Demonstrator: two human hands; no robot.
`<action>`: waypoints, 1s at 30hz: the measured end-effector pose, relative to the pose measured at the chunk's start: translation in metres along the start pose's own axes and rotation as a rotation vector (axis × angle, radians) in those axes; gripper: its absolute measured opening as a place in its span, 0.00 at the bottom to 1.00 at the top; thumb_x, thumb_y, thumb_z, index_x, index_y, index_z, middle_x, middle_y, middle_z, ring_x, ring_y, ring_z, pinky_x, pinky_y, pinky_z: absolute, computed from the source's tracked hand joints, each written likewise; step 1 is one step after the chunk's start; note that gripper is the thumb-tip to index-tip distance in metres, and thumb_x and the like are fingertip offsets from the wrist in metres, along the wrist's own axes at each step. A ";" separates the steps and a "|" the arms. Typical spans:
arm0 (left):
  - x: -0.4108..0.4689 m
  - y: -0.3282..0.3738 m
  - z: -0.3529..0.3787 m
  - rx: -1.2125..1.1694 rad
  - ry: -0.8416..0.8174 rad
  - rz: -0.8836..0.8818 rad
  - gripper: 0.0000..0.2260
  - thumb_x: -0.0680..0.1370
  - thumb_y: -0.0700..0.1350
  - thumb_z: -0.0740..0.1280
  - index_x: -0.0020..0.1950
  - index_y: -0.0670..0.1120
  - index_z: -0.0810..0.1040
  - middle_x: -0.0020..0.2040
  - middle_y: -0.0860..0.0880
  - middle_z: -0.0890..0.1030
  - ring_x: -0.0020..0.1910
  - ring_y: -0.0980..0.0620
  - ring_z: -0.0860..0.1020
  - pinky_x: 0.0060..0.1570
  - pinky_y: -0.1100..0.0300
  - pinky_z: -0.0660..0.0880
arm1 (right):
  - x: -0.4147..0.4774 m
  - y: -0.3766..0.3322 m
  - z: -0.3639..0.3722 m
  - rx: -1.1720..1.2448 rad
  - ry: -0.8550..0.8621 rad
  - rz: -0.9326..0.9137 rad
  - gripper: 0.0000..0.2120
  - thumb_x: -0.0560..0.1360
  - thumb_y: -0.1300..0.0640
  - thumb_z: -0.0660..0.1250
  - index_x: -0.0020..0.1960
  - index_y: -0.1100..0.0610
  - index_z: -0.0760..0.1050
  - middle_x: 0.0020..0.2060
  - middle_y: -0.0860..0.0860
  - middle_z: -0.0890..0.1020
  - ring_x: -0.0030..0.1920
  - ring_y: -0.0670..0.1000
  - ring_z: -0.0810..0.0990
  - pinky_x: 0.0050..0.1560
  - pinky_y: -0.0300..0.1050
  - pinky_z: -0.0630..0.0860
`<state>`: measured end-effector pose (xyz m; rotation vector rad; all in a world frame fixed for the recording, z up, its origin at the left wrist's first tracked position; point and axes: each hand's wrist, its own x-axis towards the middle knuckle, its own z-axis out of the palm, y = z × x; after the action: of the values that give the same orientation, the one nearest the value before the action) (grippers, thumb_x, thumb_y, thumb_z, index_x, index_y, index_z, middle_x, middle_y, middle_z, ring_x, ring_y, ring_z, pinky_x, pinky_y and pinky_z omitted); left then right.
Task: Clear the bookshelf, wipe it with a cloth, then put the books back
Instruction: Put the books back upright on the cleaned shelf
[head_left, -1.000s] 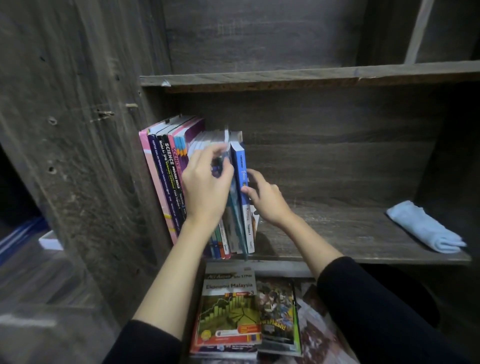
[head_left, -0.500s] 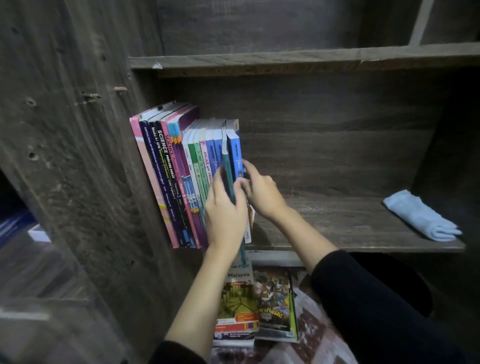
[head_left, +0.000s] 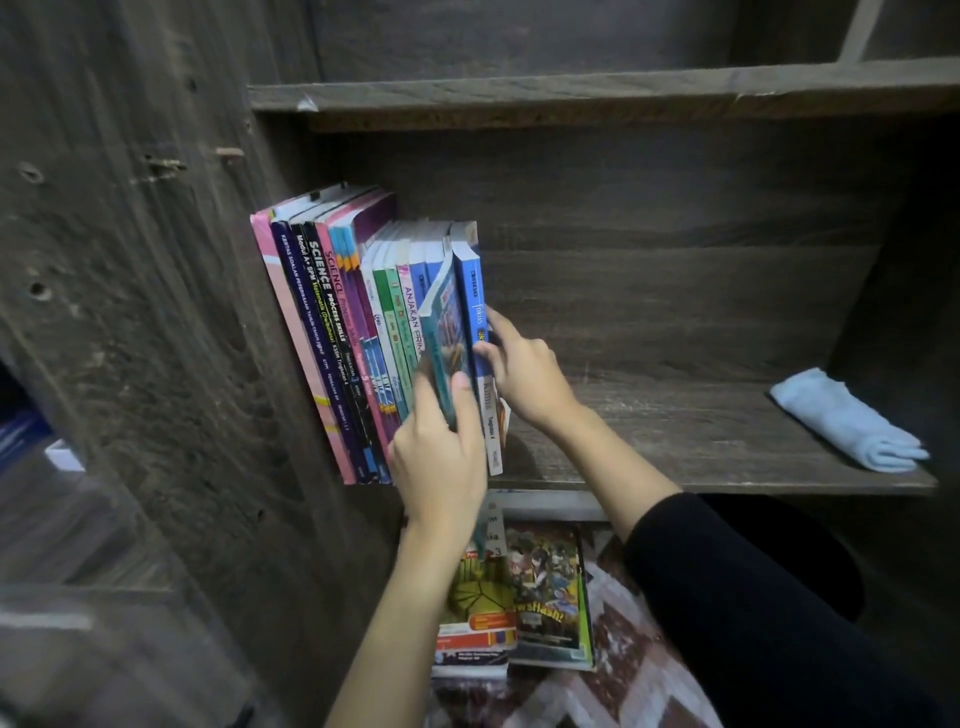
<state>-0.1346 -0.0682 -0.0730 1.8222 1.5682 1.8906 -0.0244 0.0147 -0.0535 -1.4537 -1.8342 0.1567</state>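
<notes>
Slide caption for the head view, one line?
Left hand grips a tilted teal book; right hand holds the blue Fokus book beside it on the shelf.

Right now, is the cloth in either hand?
No, the cloth lies alone at the right end of the shelf, while the left hand grips a teal book and the right hand holds a blue book.

Spines, centre left: black book (head_left: 332, 312) "SCIENCE PROCESS SKILLS"; white book (head_left: 413, 318) "ANJAKAN"; blue book (head_left: 479, 312) "fokus". Lower centre, magazine (head_left: 548, 597) cover: "wsflash!".
</notes>
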 end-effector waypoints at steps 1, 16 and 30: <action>-0.001 0.003 0.001 0.018 -0.023 -0.066 0.25 0.78 0.56 0.61 0.71 0.46 0.66 0.51 0.42 0.82 0.46 0.41 0.81 0.45 0.47 0.79 | 0.000 0.000 0.000 -0.001 0.003 -0.004 0.23 0.82 0.55 0.56 0.76 0.52 0.59 0.59 0.55 0.81 0.58 0.65 0.76 0.57 0.53 0.69; 0.006 0.021 -0.033 0.041 -0.141 -0.095 0.24 0.78 0.40 0.64 0.74 0.45 0.63 0.58 0.38 0.79 0.53 0.38 0.79 0.55 0.50 0.76 | 0.000 0.000 0.001 0.037 -0.009 0.050 0.22 0.82 0.52 0.55 0.76 0.49 0.59 0.60 0.60 0.79 0.58 0.65 0.76 0.52 0.52 0.71; 0.031 0.043 -0.151 0.121 -0.083 -0.035 0.26 0.75 0.37 0.67 0.71 0.52 0.69 0.55 0.48 0.82 0.53 0.48 0.77 0.56 0.60 0.68 | -0.002 -0.041 -0.023 0.053 -0.037 -0.048 0.38 0.76 0.58 0.65 0.77 0.46 0.45 0.72 0.55 0.67 0.65 0.59 0.74 0.62 0.60 0.70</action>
<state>-0.2364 -0.1561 0.0132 1.8804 1.7094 1.7169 -0.0415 -0.0094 -0.0171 -1.3775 -1.8796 0.2079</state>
